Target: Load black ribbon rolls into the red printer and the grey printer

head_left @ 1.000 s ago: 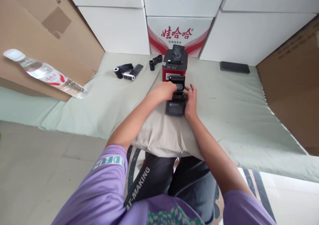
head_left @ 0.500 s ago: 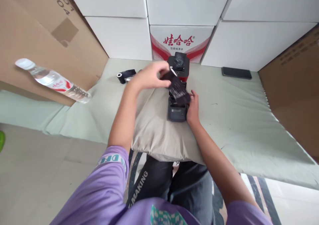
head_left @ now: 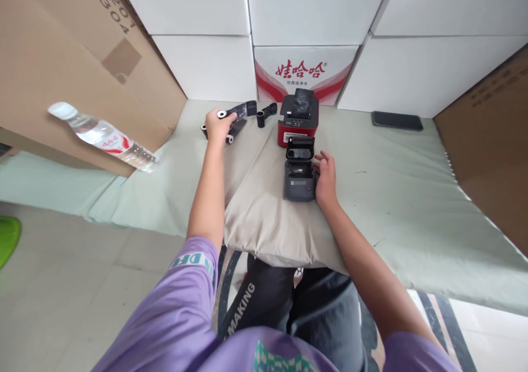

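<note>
Grasping a black paper roll (head_left: 221, 114), the left hand (head_left: 218, 126) is just by other rolls (head_left: 230, 139) on the green cloth (head_left: 391, 196). The right hand's (head_left: 325, 178) fingers, loosely spread, gripping nothing, touch the open-lidded dark gray printer (head_left: 300, 189), before the red printer (head_left: 303, 123).

Head camera, live — worn on the person's head | peering forward and down | near above wrinkled pale green cloth (head_left: 412, 196) | boxy dark grey plastic printer (head_left: 300, 177) — close to mid-frame
</note>
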{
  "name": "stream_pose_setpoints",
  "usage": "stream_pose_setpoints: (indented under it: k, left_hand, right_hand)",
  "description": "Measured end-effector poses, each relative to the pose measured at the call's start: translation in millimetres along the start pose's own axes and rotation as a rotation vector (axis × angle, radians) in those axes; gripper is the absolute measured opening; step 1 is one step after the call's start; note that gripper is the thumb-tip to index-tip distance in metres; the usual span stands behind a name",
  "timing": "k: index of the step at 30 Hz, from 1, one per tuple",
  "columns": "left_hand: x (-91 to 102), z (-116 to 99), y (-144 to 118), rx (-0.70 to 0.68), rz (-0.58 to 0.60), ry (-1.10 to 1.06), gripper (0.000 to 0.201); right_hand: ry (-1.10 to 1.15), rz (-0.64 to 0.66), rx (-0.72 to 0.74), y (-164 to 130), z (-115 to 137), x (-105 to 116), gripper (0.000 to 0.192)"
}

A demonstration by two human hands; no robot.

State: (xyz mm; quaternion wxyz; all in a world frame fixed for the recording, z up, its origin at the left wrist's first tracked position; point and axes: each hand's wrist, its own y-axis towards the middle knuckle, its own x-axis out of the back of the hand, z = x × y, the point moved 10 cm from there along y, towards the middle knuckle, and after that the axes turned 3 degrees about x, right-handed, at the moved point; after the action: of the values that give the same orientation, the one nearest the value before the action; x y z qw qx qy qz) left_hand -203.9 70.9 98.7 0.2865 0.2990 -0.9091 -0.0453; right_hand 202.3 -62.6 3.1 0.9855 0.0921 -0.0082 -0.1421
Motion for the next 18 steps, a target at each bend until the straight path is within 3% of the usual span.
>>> stream_pose_setpoints:
  k: [4, 11, 18]
  left_hand:
    - [10.9, 0, -14, 0.075, -0.079, 0.11, 0.043]
    - [10.1, 4, -21, 0.111, -0.206, 0.1, 0.039]
    - [-10.1, 10, -12, 0.132, -0.083, -0.014, 0.051]
  right_hand:
    - [-0.008, 0.001, -0.001, 0, 1, 0, 0.059]
    - [-0.034, -0.021, 0.007, 0, 2, 3, 0.057]
    - [-0.014, -0.03, 0.002, 3, -1, 3, 0.058]
